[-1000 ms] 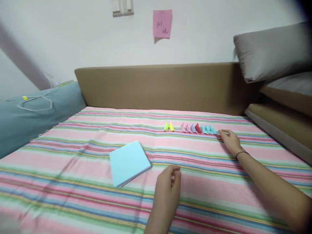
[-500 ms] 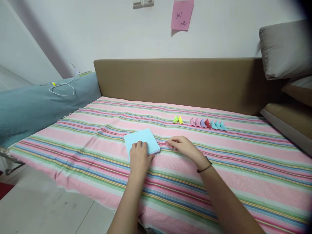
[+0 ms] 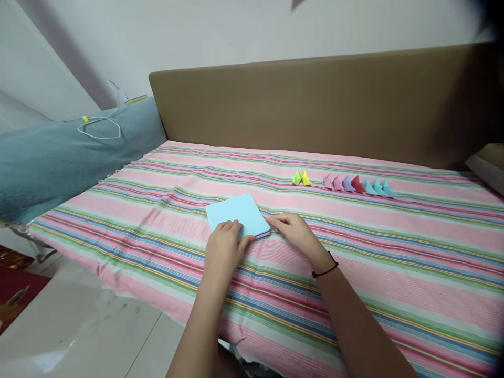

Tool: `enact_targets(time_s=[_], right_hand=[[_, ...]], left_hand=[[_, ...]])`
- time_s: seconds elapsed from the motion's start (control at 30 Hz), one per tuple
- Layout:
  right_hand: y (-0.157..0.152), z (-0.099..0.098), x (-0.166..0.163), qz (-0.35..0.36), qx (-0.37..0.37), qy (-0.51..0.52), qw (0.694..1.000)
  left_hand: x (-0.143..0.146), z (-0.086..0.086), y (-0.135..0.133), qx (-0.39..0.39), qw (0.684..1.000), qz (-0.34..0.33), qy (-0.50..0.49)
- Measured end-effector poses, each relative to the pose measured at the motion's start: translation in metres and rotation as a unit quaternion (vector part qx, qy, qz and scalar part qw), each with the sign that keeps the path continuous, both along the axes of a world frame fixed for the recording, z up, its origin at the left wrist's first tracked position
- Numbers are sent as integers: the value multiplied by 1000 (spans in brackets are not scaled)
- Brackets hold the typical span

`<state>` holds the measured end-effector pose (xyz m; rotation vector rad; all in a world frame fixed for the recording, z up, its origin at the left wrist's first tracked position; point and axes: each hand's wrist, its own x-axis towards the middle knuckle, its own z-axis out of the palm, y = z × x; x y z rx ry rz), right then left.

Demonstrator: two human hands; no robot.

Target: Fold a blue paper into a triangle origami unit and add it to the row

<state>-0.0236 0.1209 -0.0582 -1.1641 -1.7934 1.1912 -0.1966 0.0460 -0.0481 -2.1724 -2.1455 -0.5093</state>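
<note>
A small stack of light blue square paper (image 3: pixel 240 207) lies on the striped cloth, with layers of another colour visible along its near edge. My left hand (image 3: pixel 226 241) holds the stack at its near side, fingers on top and thumb along the edge. At the stack's right corner, my right hand (image 3: pixel 293 231) has its fingers pinched together at the paper edge. How much paper is between those fingertips is hidden. Farther back stand two folded paper pieces (image 3: pixel 301 178), green and yellow. Right of them runs a row of folded pieces (image 3: pixel 348 184) in pink, purple, red and blue.
The pink striped cloth (image 3: pixel 157 236) covers the bed or sofa seat, with a brown backrest (image 3: pixel 295 105) behind. On the left, a white cable (image 3: pixel 100 128) lies over a blue-covered armrest (image 3: pixel 39 157). A cushion edge (image 3: pixel 488 163) shows at right.
My right hand has closed in on the stack's right corner and now touches it. The left hand stays on the paper, its fingers slightly nearer the front edge. The view has tilted and dropped.
</note>
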Motion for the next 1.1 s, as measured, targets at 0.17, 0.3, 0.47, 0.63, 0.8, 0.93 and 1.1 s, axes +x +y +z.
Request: enact_targets(time_s=[0.17,0.3,0.47,0.63,0.8,0.93,1.1], right_hand=[[-5,1,0,6,-19,30,999],[-6,6,-4,53,-41,123,990],[-5,7,-10,112,-27,142,983],[-1,-1,-4,14,91,18,996],[-1,-9,-3,10,109,-59,992],[0,-11,-6,17,122,-56,991],[0,-11,-8,18,119,-80,989]], left_hand=[[-1,0,-5,8,999,-11,33],[0,-1,-7,17,999,-9,33],[7,1,-6,26,999,30,35],[9,5,-1,18,985,168,-12],[1,5,2,82,988,129,-36],[-3,0,-2,68,996,63,-19],[-2,-3,-8,58,997,44,13]])
